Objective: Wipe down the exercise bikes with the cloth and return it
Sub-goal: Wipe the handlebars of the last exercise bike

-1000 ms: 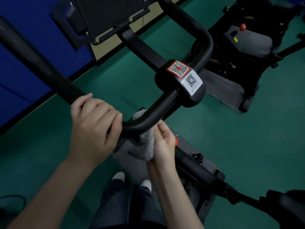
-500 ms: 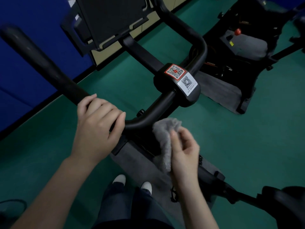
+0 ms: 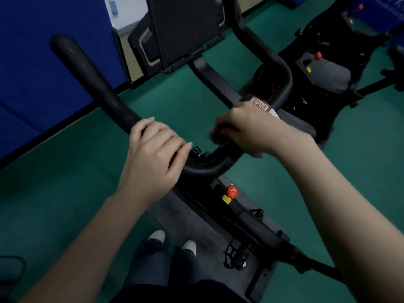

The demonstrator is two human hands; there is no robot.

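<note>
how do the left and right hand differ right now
The left hand grips the handlebar bare; the right hand holds a grey cloth against it. The left hand sits at the near bend; the right hand lies farther along, by the red sticker. Both are palm down on the same bar.

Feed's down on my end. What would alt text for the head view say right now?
A right hand holds a grey cloth against a black handlebar, just below its red sticker, while the left hand grips the bar further left. The floor is green, and a second bike stands at upper right.
</note>
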